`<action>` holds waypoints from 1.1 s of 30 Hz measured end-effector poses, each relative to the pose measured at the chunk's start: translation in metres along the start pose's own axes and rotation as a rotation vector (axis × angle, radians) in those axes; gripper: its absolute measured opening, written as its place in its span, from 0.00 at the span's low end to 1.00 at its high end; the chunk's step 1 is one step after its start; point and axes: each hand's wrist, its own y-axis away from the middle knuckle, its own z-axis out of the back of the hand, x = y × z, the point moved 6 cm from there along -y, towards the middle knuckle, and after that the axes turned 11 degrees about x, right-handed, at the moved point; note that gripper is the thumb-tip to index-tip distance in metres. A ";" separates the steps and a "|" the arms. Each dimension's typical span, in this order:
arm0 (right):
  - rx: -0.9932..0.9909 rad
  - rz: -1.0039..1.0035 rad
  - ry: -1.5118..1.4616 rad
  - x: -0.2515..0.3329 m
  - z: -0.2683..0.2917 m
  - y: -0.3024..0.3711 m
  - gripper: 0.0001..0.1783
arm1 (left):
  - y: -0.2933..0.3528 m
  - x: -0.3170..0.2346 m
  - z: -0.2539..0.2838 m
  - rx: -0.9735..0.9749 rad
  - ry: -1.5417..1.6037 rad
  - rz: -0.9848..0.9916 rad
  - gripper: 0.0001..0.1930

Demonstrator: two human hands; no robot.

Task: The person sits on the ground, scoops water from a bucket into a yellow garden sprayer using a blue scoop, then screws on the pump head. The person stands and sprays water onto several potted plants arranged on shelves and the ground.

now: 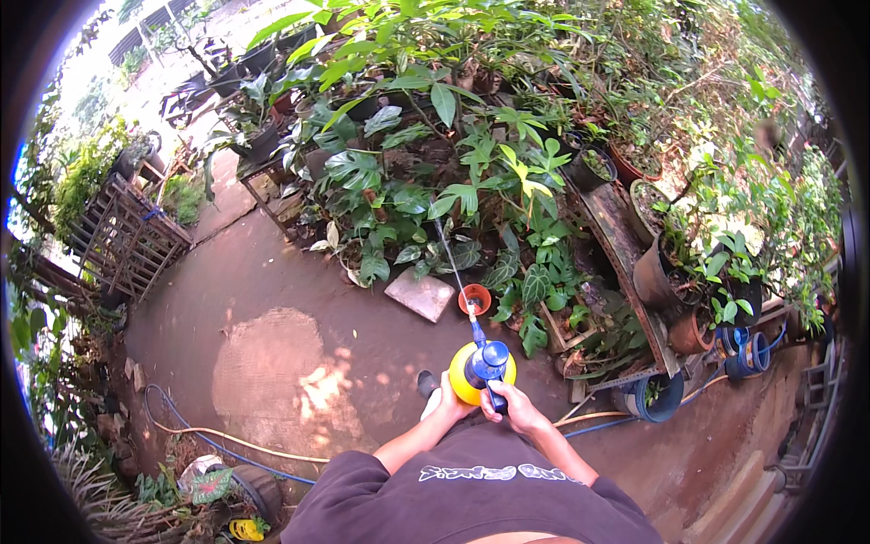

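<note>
I hold a pump spray bottle [466, 384] with a round yellow tank and a blue head close in front of my body. My left hand [445, 400] is closed round the left side of the tank. Wrapped about the dark blue handle is my right hand [518, 411], its thumb near the top of the grip. From the nozzle [473, 315] a thin jet of water [450, 257] shoots forward into the leafy plants [408, 195]. Just beyond the nozzle, a small orange pot [484, 297] stands on the ground.
A pale flat slab [420, 294] lies left of the orange pot. Potted plants line a bench [625, 263] at right, with a blue bucket [654, 397] below its near end. Yellow and blue hoses [240, 442] cross the floor. A wooden slatted gate [127, 238] stands at left.
</note>
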 end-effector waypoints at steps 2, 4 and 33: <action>-0.002 -0.016 0.034 0.009 -0.011 -0.019 0.28 | 0.003 -0.022 -0.001 -0.035 0.006 -0.070 0.30; -0.002 -0.046 0.056 0.020 -0.020 -0.038 0.26 | 0.006 -0.042 -0.006 -0.098 0.083 -0.071 0.30; 0.032 -0.233 0.040 -0.021 -0.072 -0.127 0.24 | 0.060 -0.095 0.053 -0.090 0.127 -0.117 0.32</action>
